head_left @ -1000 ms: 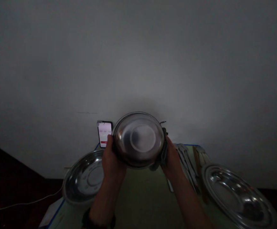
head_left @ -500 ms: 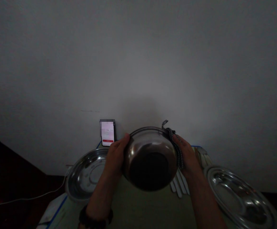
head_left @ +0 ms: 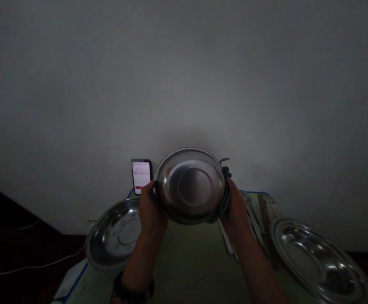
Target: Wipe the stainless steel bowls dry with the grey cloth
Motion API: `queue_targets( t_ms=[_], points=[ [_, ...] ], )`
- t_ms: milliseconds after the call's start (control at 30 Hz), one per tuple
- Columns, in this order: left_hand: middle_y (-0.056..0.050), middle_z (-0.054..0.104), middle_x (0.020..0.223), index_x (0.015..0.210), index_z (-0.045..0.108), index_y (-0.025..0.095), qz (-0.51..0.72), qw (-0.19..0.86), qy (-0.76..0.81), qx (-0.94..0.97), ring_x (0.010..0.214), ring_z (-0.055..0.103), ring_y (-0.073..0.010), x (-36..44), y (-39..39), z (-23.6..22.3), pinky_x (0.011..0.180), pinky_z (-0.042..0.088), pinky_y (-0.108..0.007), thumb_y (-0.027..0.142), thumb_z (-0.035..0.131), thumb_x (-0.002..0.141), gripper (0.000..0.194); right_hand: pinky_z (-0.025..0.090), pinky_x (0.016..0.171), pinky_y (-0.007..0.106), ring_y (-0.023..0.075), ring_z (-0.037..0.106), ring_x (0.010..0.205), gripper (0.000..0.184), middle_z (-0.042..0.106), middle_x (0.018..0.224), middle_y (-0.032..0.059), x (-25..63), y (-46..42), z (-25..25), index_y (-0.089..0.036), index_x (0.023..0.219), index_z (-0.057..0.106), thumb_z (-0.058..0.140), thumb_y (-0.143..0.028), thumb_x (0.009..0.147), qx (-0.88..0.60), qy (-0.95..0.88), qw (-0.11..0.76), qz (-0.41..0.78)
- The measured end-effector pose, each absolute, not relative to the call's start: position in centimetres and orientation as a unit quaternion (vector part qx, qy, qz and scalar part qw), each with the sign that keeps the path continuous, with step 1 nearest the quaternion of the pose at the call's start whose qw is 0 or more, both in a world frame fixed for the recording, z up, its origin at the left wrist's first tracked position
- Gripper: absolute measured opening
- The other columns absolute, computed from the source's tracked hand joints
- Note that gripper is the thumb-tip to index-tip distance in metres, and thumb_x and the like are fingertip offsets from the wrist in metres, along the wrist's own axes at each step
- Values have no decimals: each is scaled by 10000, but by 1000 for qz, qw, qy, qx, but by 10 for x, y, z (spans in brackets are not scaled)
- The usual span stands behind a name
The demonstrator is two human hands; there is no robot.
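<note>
A shiny metal bowl [head_left: 190,185] is held up over the table, its underside with a round base turned toward me. My left hand [head_left: 152,211] is closed on the bowl's left side. My right hand [head_left: 235,207] is closed at the opposite side, with a dark patterned cloth [head_left: 225,190] pressed between it and the metal. A loose end of the cloth sticks up above the fingers. The inside of the bowl faces away and is hidden. A dark band sits on my left wrist.
A larger metal basin [head_left: 112,236] stands at the left, partly behind my left hand. Another wide metal basin [head_left: 317,261] is at the right. Several pieces of cutlery [head_left: 256,221] lie by my right forearm. A lit phone [head_left: 141,177] leans against the wall behind the table [head_left: 193,270].
The bowl has risen slightly, shifted a little left and tilted so that its base faces me more squarely. Both hands have moved with it and keep their hold.
</note>
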State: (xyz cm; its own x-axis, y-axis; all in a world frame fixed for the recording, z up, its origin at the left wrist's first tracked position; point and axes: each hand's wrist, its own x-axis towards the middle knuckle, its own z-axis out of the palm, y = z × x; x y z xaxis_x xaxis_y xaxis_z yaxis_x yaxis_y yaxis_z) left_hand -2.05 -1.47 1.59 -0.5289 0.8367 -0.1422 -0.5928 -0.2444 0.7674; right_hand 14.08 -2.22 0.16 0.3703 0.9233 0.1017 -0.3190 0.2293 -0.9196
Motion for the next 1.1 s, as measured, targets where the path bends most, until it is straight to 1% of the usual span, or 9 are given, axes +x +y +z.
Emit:
queue_targets(
  t_ms=[100, 233, 300, 400, 600, 767, 833, 933, 1100],
  points=[
    [28, 647, 590, 643, 685, 172, 735, 486, 441, 172, 601, 573, -137, -33, -14, 15, 577, 441, -238, 262, 691, 640, 90, 503, 838, 357, 240, 668, 952, 395, 749, 977, 34, 155, -19, 3, -209, 965, 706, 655, -524, 732, -429, -343, 680, 486],
    [12, 614, 508, 591, 683, 160, 662, 508, 488, 257, 506, 540, -135, -40, -20, 22, 502, 413, -250, 367, 756, 619, 221, 488, 852, 347, 228, 676, 906, 418, 756, 946, 28, 164, -20, 6, -207, 978, 726, 731, -507, 687, -426, -381, 637, 517],
    [25, 543, 430, 525, 644, 164, 643, 512, 499, 274, 435, 480, -120, -37, -24, 27, 453, 377, -252, 438, 735, 652, 315, 484, 858, 349, 223, 675, 899, 427, 755, 933, 25, 159, -20, 5, -206, 987, 727, 728, -510, 688, -412, -366, 659, 512],
    [45, 542, 458, 550, 634, 174, 711, 477, 475, 206, 438, 453, -101, -28, -27, 29, 451, 369, -239, 442, 714, 691, 313, 491, 857, 354, 219, 666, 931, 425, 748, 947, 24, 141, -20, -3, -208, 1003, 717, 664, -532, 733, -398, -298, 714, 493],
    [24, 701, 789, 826, 701, 193, 788, 402, 453, 108, 819, 630, -152, -6, -22, 15, 717, 486, -243, 465, 602, 796, 291, 470, 942, 356, 202, 615, 1105, 472, 702, 1130, 40, 106, -19, -24, -216, 1141, 651, 514, -530, 817, -381, -257, 745, 484],
    [2, 709, 875, 832, 710, 212, 755, 359, 524, 164, 1000, 606, -207, -17, -16, 10, 843, 458, -294, 373, 618, 764, 197, 448, 978, 350, 208, 586, 1166, 443, 689, 1174, 32, 121, -18, -17, -242, 1097, 667, 513, -542, 809, -405, -293, 711, 495],
    [-2, 702, 824, 782, 707, 210, 733, 366, 533, 210, 979, 609, -222, -28, -17, 15, 834, 458, -301, 326, 662, 704, 148, 445, 983, 369, 232, 597, 1147, 429, 713, 1120, 37, 134, -18, -9, -230, 1044, 687, 564, -546, 782, -409, -307, 700, 498],
    [-20, 682, 696, 710, 695, 181, 673, 443, 520, 283, 802, 629, -228, -41, -22, 26, 713, 483, -313, 431, 678, 680, 252, 461, 955, 385, 256, 641, 1060, 400, 748, 1010, 33, 151, -17, -2, -222, 982, 713, 687, -513, 709, -421, -330, 666, 520],
    [10, 569, 513, 550, 621, 195, 674, 464, 496, 291, 535, 522, -155, -33, -29, 29, 515, 407, -274, 503, 717, 663, 341, 496, 889, 373, 238, 668, 983, 425, 750, 1006, 34, 157, -14, -3, -214, 1018, 705, 694, -514, 716, -385, -334, 673, 536]
  ],
)
